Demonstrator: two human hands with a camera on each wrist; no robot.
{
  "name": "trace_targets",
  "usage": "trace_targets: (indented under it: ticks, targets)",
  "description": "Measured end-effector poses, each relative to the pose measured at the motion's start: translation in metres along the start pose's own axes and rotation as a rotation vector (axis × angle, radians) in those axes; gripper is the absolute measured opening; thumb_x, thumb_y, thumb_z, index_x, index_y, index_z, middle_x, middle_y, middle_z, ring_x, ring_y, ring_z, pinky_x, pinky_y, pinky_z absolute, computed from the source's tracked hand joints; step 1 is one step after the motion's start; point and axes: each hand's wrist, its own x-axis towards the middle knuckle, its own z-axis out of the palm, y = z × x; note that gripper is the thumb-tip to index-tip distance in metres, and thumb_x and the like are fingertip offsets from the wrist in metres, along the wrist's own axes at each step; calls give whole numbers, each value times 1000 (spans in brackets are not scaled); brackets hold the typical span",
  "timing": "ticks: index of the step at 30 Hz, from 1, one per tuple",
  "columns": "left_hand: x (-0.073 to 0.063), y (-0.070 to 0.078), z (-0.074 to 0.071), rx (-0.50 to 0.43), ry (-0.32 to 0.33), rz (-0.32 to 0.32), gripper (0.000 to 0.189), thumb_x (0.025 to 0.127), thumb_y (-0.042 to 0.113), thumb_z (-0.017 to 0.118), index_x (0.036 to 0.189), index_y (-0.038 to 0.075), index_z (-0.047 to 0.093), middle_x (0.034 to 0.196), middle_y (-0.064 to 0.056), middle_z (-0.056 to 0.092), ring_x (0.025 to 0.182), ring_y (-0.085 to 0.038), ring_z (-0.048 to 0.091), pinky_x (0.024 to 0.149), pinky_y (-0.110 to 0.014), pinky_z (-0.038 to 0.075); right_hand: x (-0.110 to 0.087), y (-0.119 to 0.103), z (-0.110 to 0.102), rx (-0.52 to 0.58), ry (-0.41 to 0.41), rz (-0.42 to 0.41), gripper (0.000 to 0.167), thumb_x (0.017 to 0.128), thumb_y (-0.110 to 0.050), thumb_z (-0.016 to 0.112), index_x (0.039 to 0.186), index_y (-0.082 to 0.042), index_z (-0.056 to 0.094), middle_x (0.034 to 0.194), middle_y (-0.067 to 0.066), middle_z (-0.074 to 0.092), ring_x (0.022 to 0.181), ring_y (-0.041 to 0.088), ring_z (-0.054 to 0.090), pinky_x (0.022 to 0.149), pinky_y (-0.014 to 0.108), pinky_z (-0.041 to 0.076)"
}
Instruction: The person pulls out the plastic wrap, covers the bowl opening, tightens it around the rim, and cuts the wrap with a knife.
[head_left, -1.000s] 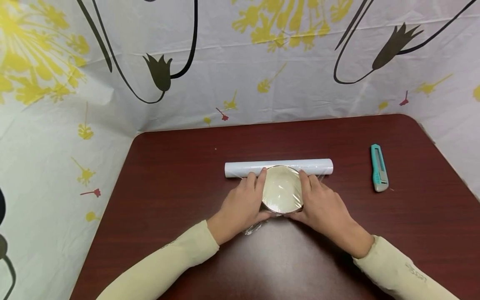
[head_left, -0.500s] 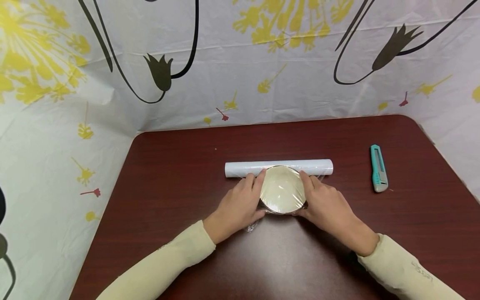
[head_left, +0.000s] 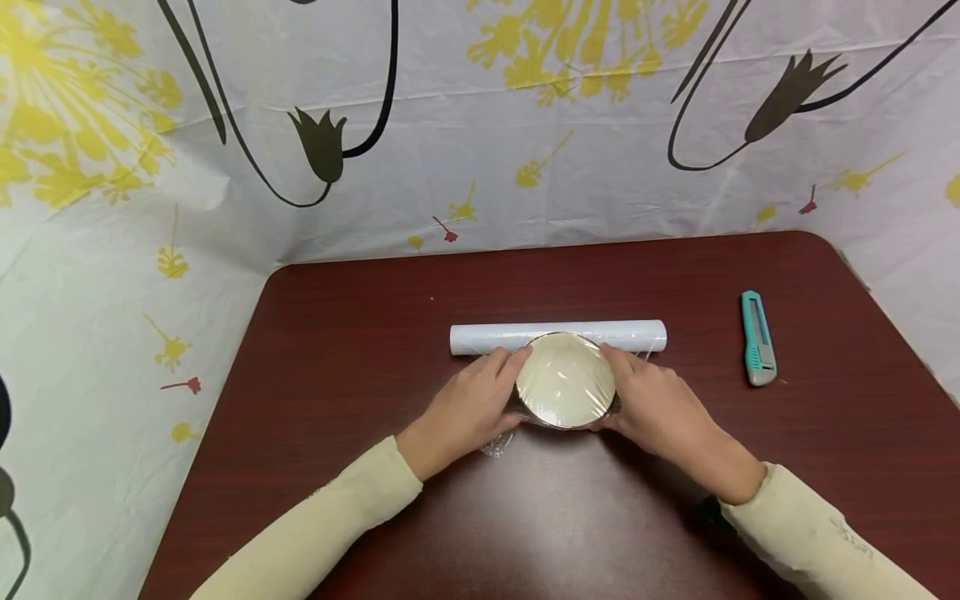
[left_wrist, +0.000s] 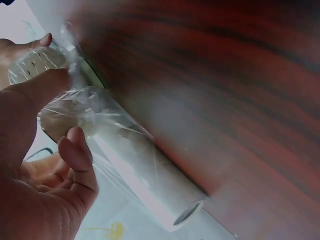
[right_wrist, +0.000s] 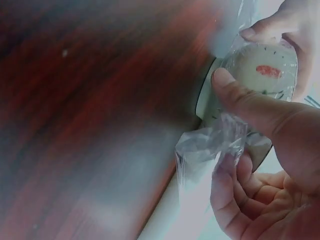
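A round cream bowl (head_left: pixel 566 381) with a dark rim has clear cling film stretched over its mouth. Its outer wall (right_wrist: pixel 250 65) shows a red mark and small dark ones through the film. My left hand (head_left: pixel 471 398) grips the bowl's left side, fingers by the rim and thumb lower on the near wall. From the right, my right hand (head_left: pixel 660 412) holds the opposite side in the same way. Loose cling film (head_left: pixel 497 444) bunches out under the left hand. More film (right_wrist: pixel 200 150) gathers by the right fingers. Just behind the bowl lies the cling film roll (head_left: pixel 480 337).
The dark red-brown table (head_left: pixel 352 350) carries everything. Off to the right lies a teal utility knife (head_left: pixel 759 337). A white floral sheet (head_left: pixel 450 167) hangs behind the table and along its left side.
Both thumbs have slid apart along the bowl's near wall, and the hands have spread slightly outward. More of the covered top shows. The roll and knife stay put.
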Motion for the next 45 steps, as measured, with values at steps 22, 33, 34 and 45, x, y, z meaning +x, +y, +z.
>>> trace_targets:
  ticks: [22,33,34,45]
  targets:
    - [1,-13,3,-3,45,-25,52,81,45,96,85,15,54,79,5,55,74,-15,59,57,-33,55,7,24,-10,108,-10,-78,69,77,-7,101,132,-4,59,82,-5,57,74,18,58,62,43,52]
    - [6,-9,-1,52,-66,-96,42,89,41,92,74,19,59,63,9,58,59,-20,66,48,-41,57,11,25,-10,87,-1,-66,55,77,-2,96,118,-9,60,77,-6,56,69,19,60,60,46,53]
    - [6,-9,-1,38,-81,-94,40,90,39,91,73,20,60,64,9,59,59,-20,67,49,-41,57,11,25,-10,85,-4,-62,53,78,-2,95,117,-9,60,76,-7,56,68,19,60,59,46,53]
    - [7,-9,1,-157,-139,-88,29,88,29,95,83,14,70,74,3,66,70,-18,66,64,-43,60,13,27,-10,101,-21,-42,46,79,4,89,111,-11,60,76,-6,61,68,22,63,60,50,54]
